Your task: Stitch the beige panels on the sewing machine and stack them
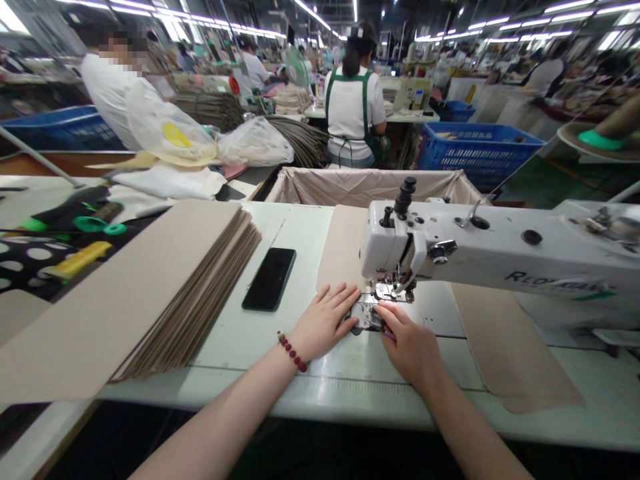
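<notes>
My left hand (327, 317) lies flat with its fingers stretched out, just left of the sewing machine's presser foot (393, 291). Its fingertips reach the near edge of a beige fabric panel (340, 247) on the machine bed. Close to the needle area, my right hand (413, 343) is closed, thumb and fingers drawn together by the metal plate (367, 317). A small purple bit shows under its fingers, too hidden to name. The white sewing machine (500, 247) extends to the right, and another beige panel (515, 353) lies under its arm.
A thick stack of beige panels (165, 280) lies at left beside a black phone (269, 280). Behind the table (300, 393) is a cloth-lined bin (320, 183). A blue crate (475, 147) stands beyond, near a seated person (353, 100) in a green-strapped apron.
</notes>
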A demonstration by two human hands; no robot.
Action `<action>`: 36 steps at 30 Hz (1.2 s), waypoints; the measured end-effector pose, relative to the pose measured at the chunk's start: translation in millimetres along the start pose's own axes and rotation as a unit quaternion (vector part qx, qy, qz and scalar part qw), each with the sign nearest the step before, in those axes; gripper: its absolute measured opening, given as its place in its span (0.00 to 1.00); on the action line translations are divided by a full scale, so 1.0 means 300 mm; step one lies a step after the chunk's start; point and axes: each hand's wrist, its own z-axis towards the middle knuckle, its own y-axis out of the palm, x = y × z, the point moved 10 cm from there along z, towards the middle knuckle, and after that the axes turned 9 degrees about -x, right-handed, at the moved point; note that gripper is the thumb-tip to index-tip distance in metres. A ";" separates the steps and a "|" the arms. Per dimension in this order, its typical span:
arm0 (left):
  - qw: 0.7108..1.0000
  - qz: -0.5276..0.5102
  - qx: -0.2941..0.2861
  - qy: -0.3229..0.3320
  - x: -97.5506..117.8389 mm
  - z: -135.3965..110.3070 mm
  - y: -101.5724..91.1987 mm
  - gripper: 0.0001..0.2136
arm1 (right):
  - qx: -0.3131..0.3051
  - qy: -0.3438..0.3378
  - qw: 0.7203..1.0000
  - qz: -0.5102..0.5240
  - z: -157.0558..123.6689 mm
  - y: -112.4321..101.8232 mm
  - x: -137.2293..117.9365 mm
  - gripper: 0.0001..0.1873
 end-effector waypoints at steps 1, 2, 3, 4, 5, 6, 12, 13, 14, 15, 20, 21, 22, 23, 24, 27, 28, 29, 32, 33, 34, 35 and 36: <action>1.000 0.001 0.000 0.000 0.000 0.000 0.000 0.26 | 0.000 0.000 1.000 0.000 0.001 0.000 0.000 0.26; 1.000 0.002 0.000 0.000 -0.001 0.000 0.000 0.26 | -0.001 0.000 1.000 0.001 0.001 0.001 0.000 0.26; 1.000 0.003 0.000 -0.001 -0.001 0.001 0.001 0.26 | -0.001 0.000 1.000 0.001 0.002 0.001 0.000 0.26; 1.000 0.004 0.000 0.000 0.000 0.001 0.001 0.27 | 0.000 -0.001 1.000 0.001 0.002 0.002 -0.001 0.25; 1.000 0.004 0.000 0.000 0.000 0.001 0.001 0.26 | 0.001 -0.001 1.000 0.001 0.002 0.002 -0.001 0.25; 1.000 0.004 0.000 0.001 0.000 0.001 0.001 0.26 | 0.002 -0.001 1.000 0.001 0.002 0.002 -0.001 0.25; 1.000 -0.004 0.000 -0.003 -0.002 0.003 -0.004 0.26 | 0.004 -0.001 1.000 -0.006 -0.001 0.001 -0.002 0.26; 1.000 -0.005 0.001 -0.004 -0.002 0.003 -0.005 0.27 | 0.004 -0.001 1.000 -0.007 -0.002 0.000 -0.003 0.26; 1.000 -0.005 0.003 -0.004 -0.002 0.003 -0.006 0.27 | 0.004 -0.002 1.000 -0.007 -0.002 -0.001 -0.003 0.26; 1.000 -0.006 0.005 -0.004 -0.002 0.002 -0.008 0.27 | 0.004 -0.003 1.000 -0.008 -0.002 -0.001 -0.004 0.26; 1.000 -0.015 0.015 -0.005 0.000 -0.004 -0.012 0.27 | 0.008 0.000 1.000 -0.006 -0.003 -0.006 -0.003 0.24; 1.000 -0.017 0.019 -0.008 -0.002 -0.005 -0.014 0.27 | 0.009 -0.001 1.000 -0.005 -0.003 -0.007 -0.003 0.24; 0.999 -0.018 0.024 -0.012 -0.004 -0.006 -0.016 0.28 | 0.008 -0.001 1.000 -0.003 -0.003 -0.008 -0.004 0.24; 0.999 -0.019 0.027 -0.017 -0.007 -0.007 -0.018 0.29 | 0.007 -0.001 1.000 -0.003 -0.004 -0.010 -0.005 0.24; 0.999 -0.019 0.030 -0.020 -0.009 -0.007 -0.019 0.29 | 0.005 0.001 1.000 -0.003 -0.004 -0.011 -0.006 0.24; 0.999 -0.014 0.029 -0.023 -0.012 -0.005 -0.014 0.30 | -0.004 0.008 1.000 -0.003 -0.005 -0.010 -0.006 0.24; 0.999 -0.013 0.027 -0.022 -0.012 -0.004 -0.011 0.30 | -0.007 0.011 1.000 -0.002 -0.005 -0.010 -0.005 0.24; 0.999 -0.012 0.025 -0.020 -0.012 -0.002 -0.007 0.30 | -0.009 0.015 1.000 0.000 -0.005 -0.010 -0.004 0.24; 1.000 -0.010 0.024 -0.017 -0.010 0.000 0.004 0.31 | -0.013 0.024 1.000 0.006 -0.009 -0.012 0.001 0.23; 0.999 -0.008 0.026 -0.017 -0.008 0.000 0.004 0.31 | -0.014 0.026 1.000 0.007 -0.011 -0.014 0.001 0.23; 0.999 -0.005 0.029 -0.018 -0.006 0.000 0.001 0.31 | -0.014 0.027 1.000 0.007 -0.014 -0.017 -0.001 0.23; 0.999 -0.001 0.034 -0.019 -0.004 0.000 -0.005 0.31 | -0.014 0.028 0.999 0.008 -0.016 -0.020 -0.003 0.23; 0.999 0.004 0.039 -0.022 -0.003 -0.001 -0.015 0.32 | -0.013 0.029 0.999 0.007 -0.019 -0.024 -0.006 0.24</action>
